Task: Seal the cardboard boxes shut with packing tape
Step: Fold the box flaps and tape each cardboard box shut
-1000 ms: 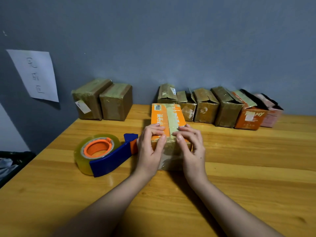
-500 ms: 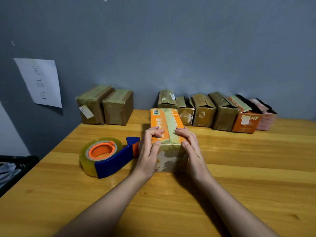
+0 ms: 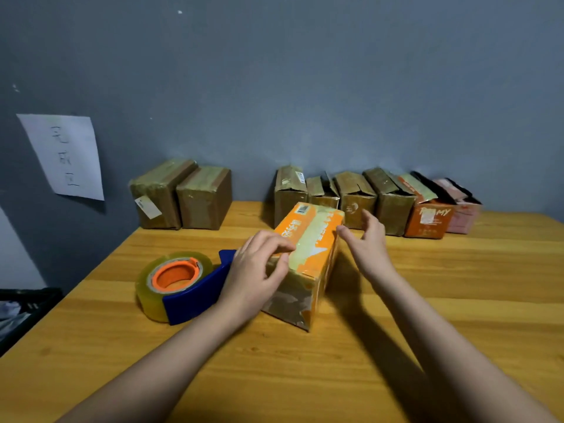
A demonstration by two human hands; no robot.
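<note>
An orange box point(image 3: 314, 239) with a strip of tape along its top stands on the wooden table point(image 3: 305, 361), turned at an angle. My left hand point(image 3: 256, 270) grips its near left edge, fingers curled over the top. My right hand point(image 3: 367, 239) is beside the box's far right corner, fingers straight, thumb tip at the box edge. A blue tape dispenser point(image 3: 180, 285) with a clear roll on an orange core lies just left of my left hand.
Two taped brown boxes point(image 3: 180, 198) stand at the back left by the wall. A row of several boxes point(image 3: 375, 203), some with loose flaps, lines the back right. A paper sheet point(image 3: 64, 155) hangs on the wall. A dark bin point(image 3: 18, 312) sits off the table's left edge.
The orange box has been turned so its near end points right. My right hand came off the top and moved to the far right corner. My left hand stayed on the near left edge.
</note>
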